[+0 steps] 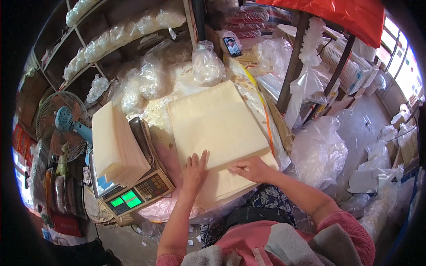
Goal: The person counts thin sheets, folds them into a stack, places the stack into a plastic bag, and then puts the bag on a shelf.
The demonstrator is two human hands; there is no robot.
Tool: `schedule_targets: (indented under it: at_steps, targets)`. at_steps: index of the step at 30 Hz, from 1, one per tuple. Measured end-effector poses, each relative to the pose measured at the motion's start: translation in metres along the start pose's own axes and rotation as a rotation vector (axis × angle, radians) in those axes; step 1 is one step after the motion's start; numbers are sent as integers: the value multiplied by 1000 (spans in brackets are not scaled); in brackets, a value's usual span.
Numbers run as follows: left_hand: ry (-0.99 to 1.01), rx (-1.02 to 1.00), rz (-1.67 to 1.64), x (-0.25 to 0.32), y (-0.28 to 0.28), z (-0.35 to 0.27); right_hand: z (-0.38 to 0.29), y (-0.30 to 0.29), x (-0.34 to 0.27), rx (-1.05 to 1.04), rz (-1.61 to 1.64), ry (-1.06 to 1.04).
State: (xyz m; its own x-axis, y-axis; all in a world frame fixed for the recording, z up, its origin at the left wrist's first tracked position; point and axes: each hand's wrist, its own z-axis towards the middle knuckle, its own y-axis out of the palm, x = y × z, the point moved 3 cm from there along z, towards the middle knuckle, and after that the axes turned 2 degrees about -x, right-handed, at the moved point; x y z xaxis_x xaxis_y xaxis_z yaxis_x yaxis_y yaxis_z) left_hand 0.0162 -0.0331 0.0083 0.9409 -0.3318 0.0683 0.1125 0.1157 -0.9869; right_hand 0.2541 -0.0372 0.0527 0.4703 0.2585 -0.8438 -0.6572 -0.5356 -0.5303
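A stack of thin cream-coloured sheets (pixel 219 129) lies before me, its top layer ending in a straight edge short of the stack's near side. My left hand (pixel 194 168) rests flat at the left end of that edge, fingers spread. Over the lower layer (pixel 229 186), my right hand (pixel 253 169) is curled close to the same edge; blur hides whether its fingertips pinch anything. To the left, a thick folded bundle of similar sheets (pixel 116 146) stands on the metal pan of a digital scale (pixel 138 196) with lit green displays.
A blue fan (pixel 65 119) stands left, beyond the scale. Clear plastic bags (pixel 208 63) sit behind the stack, near a propped phone (pixel 232 46). Bagged goods line a shelf (pixel 123 38). Wooden posts (pixel 294 66) and a large plastic bag (pixel 318 153) are on the right.
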Motion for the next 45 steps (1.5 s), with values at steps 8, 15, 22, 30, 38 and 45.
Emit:
schedule_targets:
  at_steps: [8, 15, 22, 30, 38, 45]
  targets:
    - [-16, -140, -80, 41, -24, -21, 8, -28, 32, 704, 1095, 61]
    - [-102, 271, -750, 11, -51, -32, -12, -70, -93, 214, 46, -535]
    - [-112, 385, -974, 3, -54, -50, -18, -27, 29, -175, -273, -465]
    - [-351, 172, -1392, -33, 5, -41, 10, -36, 44, 153, 137, 450]
    - [-68, 354, -104, -7, 13, 1, 37, -38, 54, 305, -133, 407]
    - [23, 138, -179, -6, 21, 0, 40, -34, 8, 412, -823, 42]
